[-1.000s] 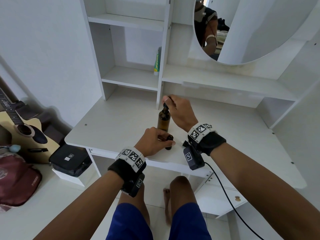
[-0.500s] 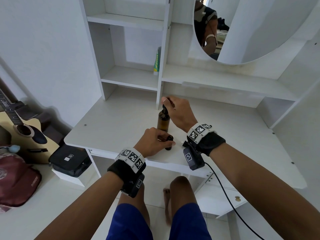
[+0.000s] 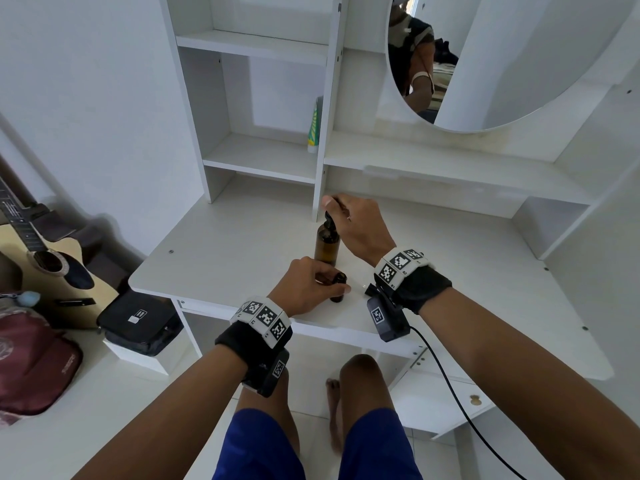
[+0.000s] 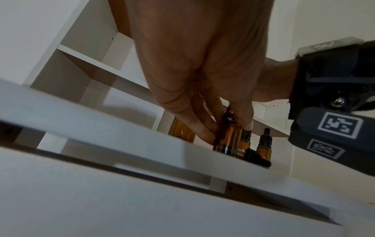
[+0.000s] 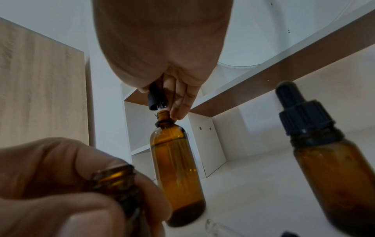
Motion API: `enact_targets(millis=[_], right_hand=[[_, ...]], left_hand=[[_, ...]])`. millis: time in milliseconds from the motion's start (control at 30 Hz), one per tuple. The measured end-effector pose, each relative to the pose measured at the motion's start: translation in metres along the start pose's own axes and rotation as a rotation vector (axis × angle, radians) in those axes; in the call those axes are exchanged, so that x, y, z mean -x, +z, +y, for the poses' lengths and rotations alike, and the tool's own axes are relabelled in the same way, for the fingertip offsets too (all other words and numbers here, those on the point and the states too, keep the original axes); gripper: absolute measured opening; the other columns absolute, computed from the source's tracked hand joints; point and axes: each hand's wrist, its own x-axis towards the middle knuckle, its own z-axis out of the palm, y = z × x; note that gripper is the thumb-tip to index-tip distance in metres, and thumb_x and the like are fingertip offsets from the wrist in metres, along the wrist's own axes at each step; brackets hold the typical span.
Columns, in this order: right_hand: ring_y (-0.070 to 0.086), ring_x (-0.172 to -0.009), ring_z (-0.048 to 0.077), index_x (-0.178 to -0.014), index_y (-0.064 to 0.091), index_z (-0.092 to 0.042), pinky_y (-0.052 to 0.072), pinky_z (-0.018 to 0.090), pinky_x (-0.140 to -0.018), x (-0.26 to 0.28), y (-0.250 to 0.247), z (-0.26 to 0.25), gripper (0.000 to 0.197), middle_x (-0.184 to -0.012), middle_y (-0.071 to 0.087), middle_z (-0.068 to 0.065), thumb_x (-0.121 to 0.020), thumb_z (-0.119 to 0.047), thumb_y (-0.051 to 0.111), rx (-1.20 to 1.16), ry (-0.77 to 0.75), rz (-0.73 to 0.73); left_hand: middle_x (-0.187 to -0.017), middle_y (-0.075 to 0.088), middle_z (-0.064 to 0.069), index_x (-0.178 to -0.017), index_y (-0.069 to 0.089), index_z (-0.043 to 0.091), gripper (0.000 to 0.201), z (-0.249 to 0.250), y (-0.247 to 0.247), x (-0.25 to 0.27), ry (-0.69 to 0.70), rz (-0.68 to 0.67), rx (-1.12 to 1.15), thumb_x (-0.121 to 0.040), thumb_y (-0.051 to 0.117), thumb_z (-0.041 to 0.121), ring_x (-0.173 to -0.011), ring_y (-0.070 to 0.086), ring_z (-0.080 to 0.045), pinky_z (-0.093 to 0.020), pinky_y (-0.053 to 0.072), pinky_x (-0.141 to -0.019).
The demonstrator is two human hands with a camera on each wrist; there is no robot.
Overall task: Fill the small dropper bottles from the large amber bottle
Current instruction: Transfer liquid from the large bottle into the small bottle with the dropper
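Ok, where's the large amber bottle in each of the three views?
Head: large amber bottle at centre of the desk, under the right hand.
Left wrist: only an amber sliver behind the left hand's fingers.
Right wrist: centre, neck open.
Shared landmark: the small open bottle the left hand grips.

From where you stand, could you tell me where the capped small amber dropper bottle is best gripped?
Pinch the capped small amber dropper bottle round its straight glass body, coming from the side. It stands upright, and its black ribbed cap tapers to a narrow bulb, a poorer hold.
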Motion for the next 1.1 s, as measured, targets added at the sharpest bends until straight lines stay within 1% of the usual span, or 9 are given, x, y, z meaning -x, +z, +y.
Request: enact_targets(millis=[167, 300, 467, 600, 667, 767, 967, 1033, 1100], right_hand=[[0.046, -0.052, 0.01, -0.08, 0.062, -0.009, 0.032, 0.012, -0.054, -0.0006, 0.0003, 0.0009, 0.036, -0.059, 0.053, -0.003, -0.104, -0.03, 0.044, 0.045, -0.013, -0.024], [0.049, -0.054, 0.011, -0.089, 0.068, -0.007, 0.034, 0.013, -0.054, -0.0006, 0.0025, 0.0032, 0.037, -0.064, 0.06, 0.001, -0.104, -0.032, 0.045, 0.035, -0.012, -0.017], [0.062, -0.067, 0.014, -0.094, 0.071, -0.009, 0.046, 0.019, -0.063, -0.0006, 0.0017, 0.0007, 0.04, -0.076, 0.07, 0.002, -0.102, -0.038, 0.045, 0.01, 0.0, -0.006], [0.053, -0.056, 0.016, -0.081, 0.064, -0.009, 0.041, 0.023, -0.058, -0.0015, 0.0032, 0.0028, 0.038, -0.065, 0.062, 0.004, -0.104, -0.031, 0.044, 0.035, -0.015, -0.024], [0.055, -0.057, 0.02, -0.083, 0.065, -0.007, 0.041, 0.024, -0.058, -0.0017, 0.0045, 0.0055, 0.038, -0.067, 0.065, 0.008, -0.104, -0.03, 0.044, 0.046, -0.01, -0.03], [0.052, -0.056, 0.016, -0.09, 0.069, -0.007, 0.036, 0.017, -0.057, -0.0015, 0.0048, 0.0057, 0.037, -0.069, 0.066, 0.006, -0.104, -0.031, 0.045, 0.032, -0.012, -0.021], [0.057, -0.063, 0.01, -0.094, 0.07, -0.008, 0.036, 0.007, -0.058, -0.0017, 0.0021, 0.0014, 0.037, -0.074, 0.066, 0.0, -0.103, -0.034, 0.045, 0.02, 0.005, -0.006], [0.051, -0.056, 0.007, -0.086, 0.066, -0.01, 0.033, 0.01, -0.056, -0.0017, 0.0027, 0.0016, 0.035, -0.068, 0.061, 0.0, -0.104, -0.031, 0.044, 0.041, -0.001, -0.02], [0.047, -0.053, 0.011, -0.078, 0.058, -0.017, 0.03, 0.015, -0.056, -0.0015, 0.0028, 0.0024, 0.032, -0.064, 0.057, 0.001, -0.105, -0.028, 0.043, 0.051, -0.003, -0.026]], left_hand=[[-0.094, 0.075, 0.003, -0.1, 0.077, 0.019, 0.027, 0.0, -0.0002, 0.0001, 0.005, 0.003, 0.003, -0.078, 0.079, 0.035, -0.085, 0.068, -0.005, -0.009, 0.047, -0.073], [-0.095, 0.074, 0.003, -0.102, 0.076, 0.018, 0.029, -0.001, -0.0002, -0.0008, -0.003, -0.004, -0.001, -0.079, 0.078, 0.035, -0.086, 0.067, -0.006, -0.008, 0.046, -0.072], [-0.097, 0.074, 0.003, -0.103, 0.076, 0.019, 0.029, -0.0009, -0.0001, -0.0015, -0.004, -0.01, 0.0, -0.079, 0.078, 0.035, -0.087, 0.068, -0.007, -0.014, 0.049, -0.077], [-0.095, 0.074, 0.003, -0.102, 0.076, 0.019, 0.028, -0.0008, -0.0002, -0.0013, -0.003, -0.007, -0.004, -0.079, 0.078, 0.035, -0.085, 0.067, -0.006, -0.008, 0.046, -0.072], [-0.095, 0.074, 0.003, -0.103, 0.076, 0.019, 0.029, -0.0006, -0.0003, -0.001, -0.001, -0.008, -0.008, -0.079, 0.078, 0.035, -0.085, 0.067, -0.006, -0.009, 0.047, -0.073], [-0.095, 0.075, 0.003, -0.102, 0.077, 0.018, 0.029, -0.0006, 0.0, -0.0011, -0.001, -0.006, 0.001, -0.079, 0.078, 0.035, -0.086, 0.068, -0.007, -0.015, 0.05, -0.077], [-0.096, 0.075, 0.002, -0.103, 0.077, 0.017, 0.028, 0.0007, -0.0009, -0.0003, 0.002, -0.009, 0.006, -0.079, 0.078, 0.033, -0.087, 0.069, -0.008, -0.017, 0.052, -0.08], [-0.097, 0.075, 0.002, -0.103, 0.077, 0.017, 0.029, 0.0006, -0.0009, -0.0002, 0.0, -0.01, 0.009, -0.079, 0.078, 0.033, -0.086, 0.068, -0.007, -0.013, 0.05, -0.077], [-0.096, 0.074, 0.003, -0.103, 0.077, 0.018, 0.029, 0.0005, -0.0006, -0.0005, 0.002, -0.005, 0.001, -0.079, 0.078, 0.034, -0.085, 0.068, -0.005, -0.009, 0.047, -0.074]])
